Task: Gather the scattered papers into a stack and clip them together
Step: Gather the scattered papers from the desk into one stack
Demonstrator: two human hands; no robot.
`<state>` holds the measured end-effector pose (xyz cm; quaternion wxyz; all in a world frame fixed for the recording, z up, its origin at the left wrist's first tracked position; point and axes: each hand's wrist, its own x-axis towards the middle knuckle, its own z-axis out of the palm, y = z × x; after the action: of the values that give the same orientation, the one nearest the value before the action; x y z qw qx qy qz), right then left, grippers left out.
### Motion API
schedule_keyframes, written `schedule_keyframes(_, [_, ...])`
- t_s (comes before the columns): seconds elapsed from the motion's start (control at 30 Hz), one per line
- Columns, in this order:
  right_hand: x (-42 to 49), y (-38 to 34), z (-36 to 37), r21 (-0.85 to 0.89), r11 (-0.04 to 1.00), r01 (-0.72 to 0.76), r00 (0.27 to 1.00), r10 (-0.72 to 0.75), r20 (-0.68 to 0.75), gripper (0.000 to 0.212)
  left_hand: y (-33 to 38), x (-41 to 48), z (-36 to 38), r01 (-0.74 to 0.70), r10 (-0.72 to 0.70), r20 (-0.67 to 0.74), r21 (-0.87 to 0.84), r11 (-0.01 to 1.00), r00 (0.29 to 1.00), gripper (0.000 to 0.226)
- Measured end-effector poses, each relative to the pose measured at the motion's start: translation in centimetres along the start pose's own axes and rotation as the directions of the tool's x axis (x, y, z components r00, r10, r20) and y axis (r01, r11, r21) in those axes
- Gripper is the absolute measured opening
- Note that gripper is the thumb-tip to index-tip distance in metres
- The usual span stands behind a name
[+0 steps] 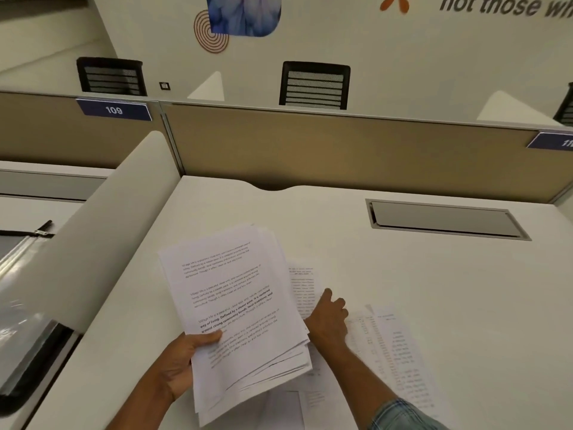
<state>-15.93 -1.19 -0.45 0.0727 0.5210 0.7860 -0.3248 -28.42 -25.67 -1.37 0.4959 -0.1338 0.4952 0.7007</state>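
My left hand (183,364) grips a loose stack of printed sheets (235,308) by its lower left edge and holds it tilted above the white desk (403,290). My right hand (328,318) lies flat on a printed sheet (302,290) on the desk, just right of the stack, fingers spread and pointing away from me. Another sheet with columns of print (393,358) lies on the desk to the right of that hand. More paper (291,405) shows under the stack near the front edge. No clip is visible.
A recessed grey cable flap (443,220) sits in the desk at the back right. A tan partition (341,150) closes the far side and a curved white divider (102,228) the left. Beyond the divider lies a clear plastic folder (21,293).
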Motion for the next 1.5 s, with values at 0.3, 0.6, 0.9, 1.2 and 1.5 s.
schedule_keyframes(0.3, [-0.1, 1.7, -1.0, 0.537, 0.842, 0.051, 0.998, -0.06, -0.001, 0.043, -0.5, -0.3, 0.1, -0.068, 0.072, -0.092, 0.047, 0.997, 0.993, 0.05])
schedule_keyframes(0.6, [0.0, 5.9, -6.5, 0.82, 0.571, -0.044, 0.926, -0.285, 0.248, 0.036, -1.3, -1.5, 0.4, -0.115, 0.12, -0.059, 0.075, 0.99, 0.991, 0.051])
schedule_keyframes(0.9, [-1.5, 5.5, -5.6, 0.777, 0.626, -0.065, 0.852, -0.371, 0.37, 0.04, -1.8, -2.3, 3.7, -0.14, 0.14, 0.018, 0.229, 0.963, 0.99, 0.052])
schedule_keyframes(1.2, [-3.0, 11.1, -5.9, 0.294, 0.952, 0.078, 0.983, -0.024, -0.183, 0.05, -2.9, -2.6, 4.1, -0.239, 0.265, -0.027, 0.35, 0.906, 0.964, 0.055])
schedule_keyframes(1.5, [-5.2, 14.9, -5.0, -0.18, 0.979, -0.092, 0.996, 0.093, 0.0, 0.114, -4.5, -2.4, 3.1, -0.212, 0.291, -0.129, 0.426, 0.88, 0.948, 0.054])
